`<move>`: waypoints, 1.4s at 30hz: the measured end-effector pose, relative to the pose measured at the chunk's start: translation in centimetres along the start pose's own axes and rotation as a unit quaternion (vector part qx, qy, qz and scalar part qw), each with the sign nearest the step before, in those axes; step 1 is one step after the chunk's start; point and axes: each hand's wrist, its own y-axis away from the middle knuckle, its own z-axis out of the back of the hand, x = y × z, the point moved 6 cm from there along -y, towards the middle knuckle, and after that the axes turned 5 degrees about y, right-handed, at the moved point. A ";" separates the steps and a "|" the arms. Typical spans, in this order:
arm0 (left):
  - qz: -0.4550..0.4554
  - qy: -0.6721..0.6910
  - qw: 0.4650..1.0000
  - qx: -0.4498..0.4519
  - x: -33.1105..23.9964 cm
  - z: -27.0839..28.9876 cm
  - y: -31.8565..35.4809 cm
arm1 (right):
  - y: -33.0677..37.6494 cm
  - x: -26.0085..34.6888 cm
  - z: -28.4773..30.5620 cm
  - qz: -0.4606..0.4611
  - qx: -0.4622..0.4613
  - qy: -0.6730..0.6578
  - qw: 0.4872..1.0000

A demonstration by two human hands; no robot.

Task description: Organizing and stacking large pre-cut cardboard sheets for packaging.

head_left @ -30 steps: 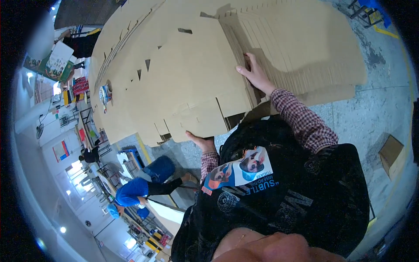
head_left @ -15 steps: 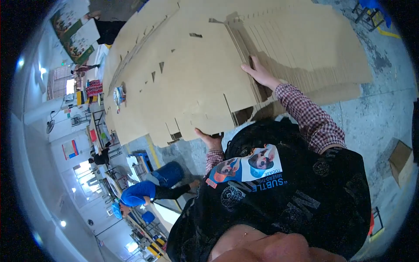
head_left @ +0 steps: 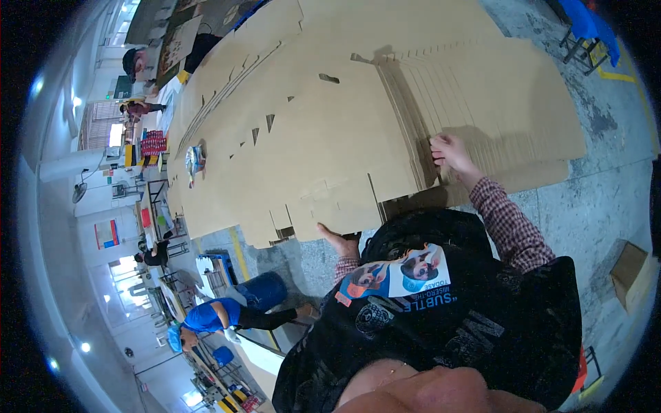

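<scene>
A large stack of flat brown cardboard sheets (head_left: 344,144) with cut slots and notches spreads before me. Its right part is fanned into a row of stepped edges (head_left: 482,110). At the near edge my left hand (head_left: 339,242) has its thumb on the top sheet, fingers out of sight underneath. My right hand (head_left: 451,155) is closed, with fingers curled in beside the raised edge of the upper sheets, near the fanned part. Whatever its fingertips pinch, if anything, is hidden.
A small shiny colourful packet (head_left: 195,165) lies on the cardboard's left side. A blue barrel (head_left: 264,292) and a person in blue (head_left: 206,316) are at the lower left. An open carton (head_left: 630,273) stands on the floor at right; a blue-topped stool (head_left: 585,31) is far right.
My right hand has drawn nearer to me along the sheet edge, and its spread thumb and fingers have curled in. My left hand still holds the near edge. The whole view has shifted slightly.
</scene>
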 end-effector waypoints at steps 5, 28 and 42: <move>0.010 0.001 0.997 -0.083 -0.5 -3.8 2.6 | -1.5 1.6 -1.4 -0.017 0.058 0.319 0.946; -0.045 0.026 0.992 -0.112 -0.5 -5.1 3.2 | -3.2 0.8 -1.1 0.208 -0.057 0.388 0.896; -0.005 0.008 0.991 -0.131 -0.2 -2.8 2.5 | -2.8 1.3 -1.4 0.194 -0.070 0.419 0.884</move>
